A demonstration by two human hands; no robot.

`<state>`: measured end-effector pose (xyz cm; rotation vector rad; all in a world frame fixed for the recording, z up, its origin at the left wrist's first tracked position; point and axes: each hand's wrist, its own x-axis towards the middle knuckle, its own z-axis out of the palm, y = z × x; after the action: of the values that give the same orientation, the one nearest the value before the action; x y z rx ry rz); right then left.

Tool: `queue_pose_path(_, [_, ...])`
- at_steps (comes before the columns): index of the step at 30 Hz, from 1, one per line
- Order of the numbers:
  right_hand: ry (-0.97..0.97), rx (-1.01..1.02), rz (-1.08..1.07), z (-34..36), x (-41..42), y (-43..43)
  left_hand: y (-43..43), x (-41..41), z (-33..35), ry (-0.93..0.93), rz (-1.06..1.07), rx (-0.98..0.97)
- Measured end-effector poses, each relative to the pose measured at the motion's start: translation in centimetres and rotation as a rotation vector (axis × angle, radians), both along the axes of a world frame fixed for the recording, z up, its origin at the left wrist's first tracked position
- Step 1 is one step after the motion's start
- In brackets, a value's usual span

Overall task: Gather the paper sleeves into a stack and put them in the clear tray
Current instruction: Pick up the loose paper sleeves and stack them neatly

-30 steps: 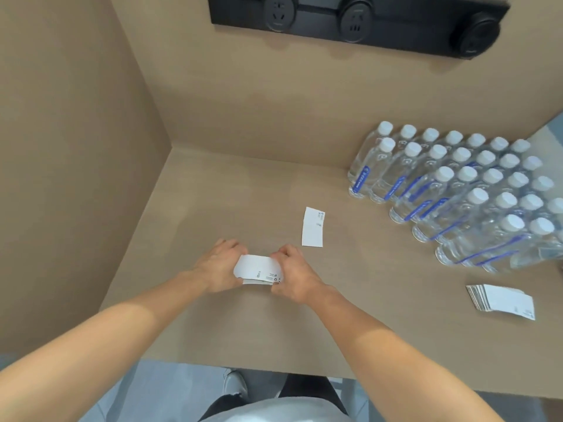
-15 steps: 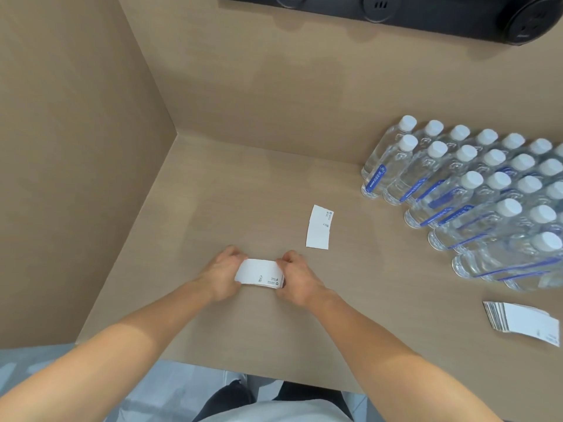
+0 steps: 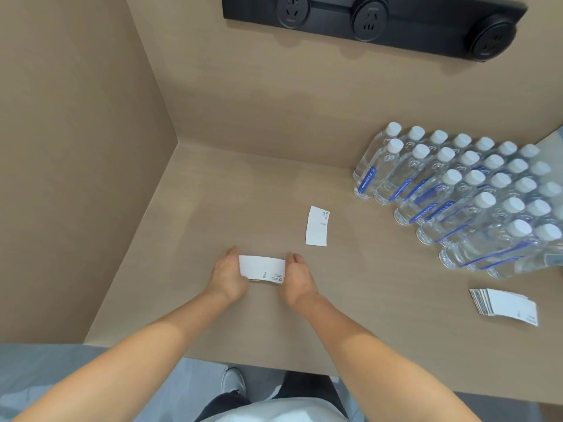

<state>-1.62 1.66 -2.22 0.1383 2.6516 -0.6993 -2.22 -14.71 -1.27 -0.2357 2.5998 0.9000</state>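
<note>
A tan surface point(image 3: 213, 208) fills the middle of the frame, with a black socket strip point(image 3: 374, 24) on the wall at the top. Rows of water bottles point(image 3: 475, 196) crowd the right side. At lower centre, the left hand point(image 3: 227, 277) and right hand point(image 3: 300, 280) each have their grip clamped on one end of a small sleeve stack point(image 3: 262, 268). A fanned sleeve pile point(image 3: 504, 306) lies at lower right. A single sleeve point(image 3: 317, 226) lies just above the right hand.

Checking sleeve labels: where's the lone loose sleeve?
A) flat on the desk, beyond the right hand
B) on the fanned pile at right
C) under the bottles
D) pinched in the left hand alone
A: the single sleeve lies flat on the desk, apart from the stack that the left hand and right hand grip by its ends.
</note>
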Motion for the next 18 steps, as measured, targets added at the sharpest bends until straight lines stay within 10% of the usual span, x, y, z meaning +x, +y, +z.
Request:
queue_pose_path(7, [-0.238, -0.511, -0.713, 2.5, -0.2, -2.7, -0.2, -1.9, 2.4, -0.422, 0.672, 0.732])
queue_pose_path(18, [-0.297, -0.629, -0.839, 2.1, 0.3, -1.7, -0.7, -1.9, 1.9, -0.471, 0.59, 0.691])
